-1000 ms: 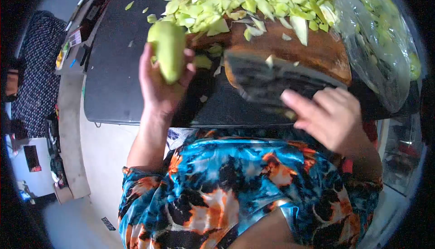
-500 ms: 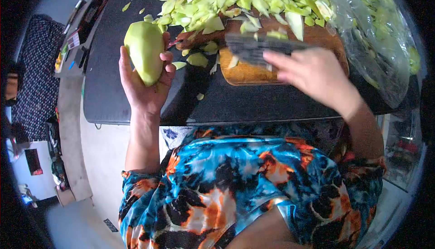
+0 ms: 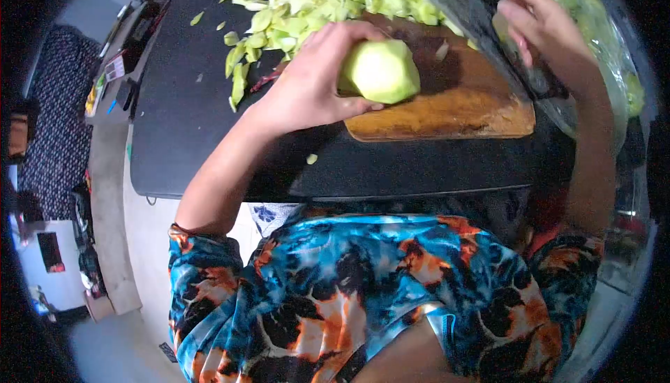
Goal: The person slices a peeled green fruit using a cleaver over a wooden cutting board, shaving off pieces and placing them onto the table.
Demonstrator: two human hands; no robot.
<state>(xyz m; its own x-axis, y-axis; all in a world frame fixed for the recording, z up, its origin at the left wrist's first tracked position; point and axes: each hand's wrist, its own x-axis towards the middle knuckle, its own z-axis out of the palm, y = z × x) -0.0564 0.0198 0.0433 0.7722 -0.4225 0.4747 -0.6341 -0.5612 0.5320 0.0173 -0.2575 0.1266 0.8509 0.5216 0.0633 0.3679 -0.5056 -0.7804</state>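
My left hand [image 3: 314,79] is wrapped round a peeled green mango [image 3: 384,72], pale green and faceted from cutting. The mango is over the left part of a wooden cutting board [image 3: 447,114], its rounded end turned to the right; whether it touches the board is hard to tell. Up at the right, my right hand [image 3: 548,27] has its fingers closed on a broad dark knife [image 3: 467,10]. The blade is smeared by motion and slants across the board's far right side. Beyond the board lies a heap of pale green shavings [image 3: 307,6].
A clear plastic bag [image 3: 614,48] with green pieces inside lies at the table's right, partly behind my right arm. The black table [image 3: 188,139] has a rounded front left corner. A small scrap [image 3: 312,160] lies near its front edge.
My left hand has moved right and turned over, bringing the mango from above the table's left side to the board. My right hand has raised the knife up and to the right.
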